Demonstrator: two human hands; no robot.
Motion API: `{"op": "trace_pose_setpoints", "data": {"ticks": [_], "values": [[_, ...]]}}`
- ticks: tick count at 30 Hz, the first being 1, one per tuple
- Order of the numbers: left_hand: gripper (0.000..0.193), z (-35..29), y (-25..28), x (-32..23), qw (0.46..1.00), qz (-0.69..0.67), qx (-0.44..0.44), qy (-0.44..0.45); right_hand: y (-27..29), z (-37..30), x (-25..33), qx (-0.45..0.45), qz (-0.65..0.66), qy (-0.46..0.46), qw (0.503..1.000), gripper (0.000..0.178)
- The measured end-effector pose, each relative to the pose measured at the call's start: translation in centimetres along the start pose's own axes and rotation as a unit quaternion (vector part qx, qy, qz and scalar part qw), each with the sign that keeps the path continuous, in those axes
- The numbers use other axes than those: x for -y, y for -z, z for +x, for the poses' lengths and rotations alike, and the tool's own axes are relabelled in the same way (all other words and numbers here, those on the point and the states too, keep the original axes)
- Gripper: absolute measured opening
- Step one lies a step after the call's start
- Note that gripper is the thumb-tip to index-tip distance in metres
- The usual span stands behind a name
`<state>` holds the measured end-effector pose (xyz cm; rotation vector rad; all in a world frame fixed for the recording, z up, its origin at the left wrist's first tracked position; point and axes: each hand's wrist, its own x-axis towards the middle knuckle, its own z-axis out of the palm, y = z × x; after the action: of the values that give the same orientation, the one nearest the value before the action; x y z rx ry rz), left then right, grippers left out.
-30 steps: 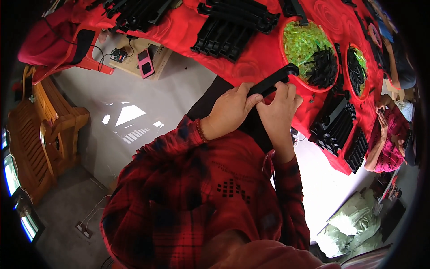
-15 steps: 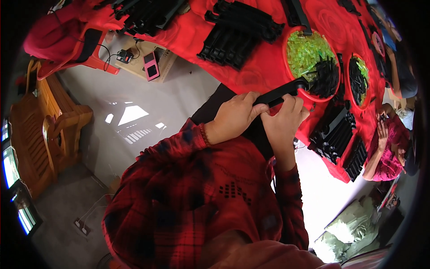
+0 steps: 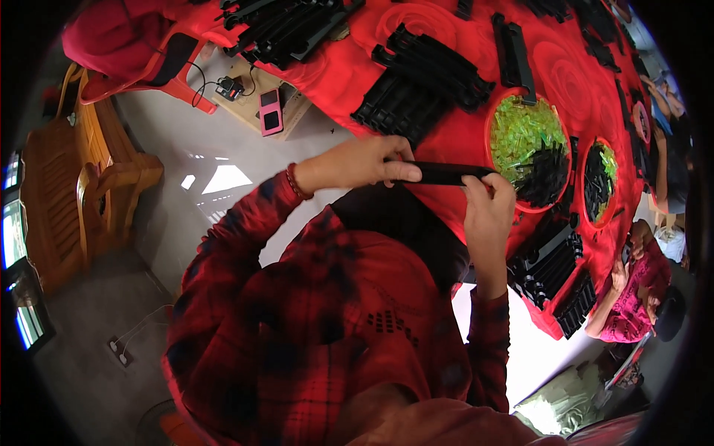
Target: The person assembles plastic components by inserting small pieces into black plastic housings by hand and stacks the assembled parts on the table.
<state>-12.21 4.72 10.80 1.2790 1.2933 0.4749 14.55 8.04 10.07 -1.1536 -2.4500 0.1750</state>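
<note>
A domestic living room used as a small assembly workshop is suggested. The home is indicated by a brown slatted wooden bench with curved arms [image 3: 56,201], a glossy pale grey floor [image 3: 242,152] and a red plastic chair [image 3: 195,98]. The workshop is indicated by a worktop covered in red rose-patterned cloth [image 3: 561,74], where stacked long black plastic parts [image 3: 428,67] are laid beside a round red-rimmed basin [image 3: 489,141] filled with small green and black pieces [image 3: 524,134].

A long, narrow, straight bar of black, plastic-looking material [image 3: 445,174] hangs raised, lying nearly crosswise between the left hand [image 3: 364,164] and the right hand [image 3: 489,212]. Each grips one end, so fingers partly hide both ends; its middle stretch shows dark and smooth.
</note>
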Motion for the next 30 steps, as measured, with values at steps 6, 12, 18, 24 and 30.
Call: {"op": "trace_pose_setpoints", "data": {"ticks": [6,12,18,24,30], "values": [[0.054,2.0,5.4,1.6,0.967,-0.141,-0.212,0.014,-3.0,4.6,0.0,-0.075,-0.017,0.088,0.993,0.015],[0.051,4.8,6.6,4.7,0.889,-0.256,-0.377,-0.043,-5.9,8.1,0.9,-0.063,-0.055,0.081,0.993,0.01],[0.041,8.2,7.5,6.4,0.876,-0.234,-0.417,-0.059,-7.1,9.8,0.5,-0.063,-0.096,0.081,0.99,0.006],[0.037,10.1,8.1,7.4,0.874,-0.204,-0.434,-0.079,-8.1,10.3,0.0,-0.093,-0.114,0.098,0.984,0.015],[0.037,10.8,8.4,7.1,0.866,-0.219,-0.441,-0.089,-8.3,10.5,-0.4,-0.111,-0.113,0.097,0.983,0.017]]}}
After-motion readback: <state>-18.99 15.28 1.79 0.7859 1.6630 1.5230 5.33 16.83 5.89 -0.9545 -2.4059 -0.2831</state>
